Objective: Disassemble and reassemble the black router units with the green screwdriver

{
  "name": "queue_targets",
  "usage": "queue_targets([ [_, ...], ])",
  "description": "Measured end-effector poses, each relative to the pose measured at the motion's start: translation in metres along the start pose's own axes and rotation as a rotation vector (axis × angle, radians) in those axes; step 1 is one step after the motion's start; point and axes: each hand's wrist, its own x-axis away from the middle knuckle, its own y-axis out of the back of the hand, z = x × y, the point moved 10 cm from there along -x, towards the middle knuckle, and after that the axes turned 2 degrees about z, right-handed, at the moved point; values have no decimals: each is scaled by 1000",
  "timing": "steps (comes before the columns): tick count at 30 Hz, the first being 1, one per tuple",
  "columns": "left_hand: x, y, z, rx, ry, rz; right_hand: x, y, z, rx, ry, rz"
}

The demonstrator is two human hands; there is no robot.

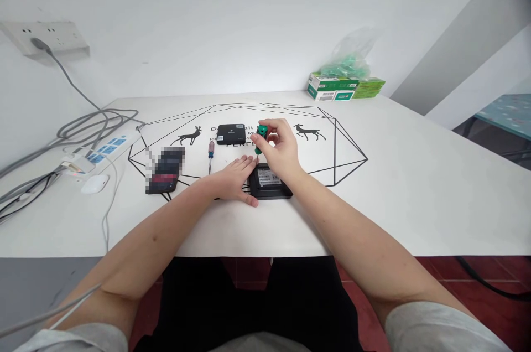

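Note:
A black plastic device casing (271, 189) with a white printed label lies on the table in front of me. My left hand (236, 177) grips its left end, the thumb at the near corner and the fingers stretched along the far corner. In my right hand (280, 147) is a green-handled screwdriver (261, 132), pinched between thumb and fingers. Its shaft points down at the casing's far left corner; whether the tip sits in a screw is too small to tell. Left of the hands lies a second screwdriver (211, 150) with a clear reddish-blue handle.
Beyond my hands rests a flat black square cover (231, 134). To the left are a blurred-out phone (166, 170), a white earbud case (95, 184), a power strip (110, 148) and coiled grey cables (93, 122). Green-and-white boxes (332, 86) stand against the wall.

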Motion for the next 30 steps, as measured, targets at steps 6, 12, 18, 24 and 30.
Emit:
queue_targets([
  [6, 1, 1, 0, -8, 9, 10, 1, -4, -4, -141, -9, 67],
  [12, 1, 1, -1, -14, -10, 1, 2, 10, 22, 65, 164, -26],
  [18, 2, 2, -1, -14, 23, 18, 5, 9, 17, -27, 129, -40],
  [24, 3, 4, -3, -12, 24, 15, 10, -6, -3, -140, -66, 17],
  [30, 2, 3, -2, -8, 19, 14, 11, -6, 6, -97, 31, 81],
])
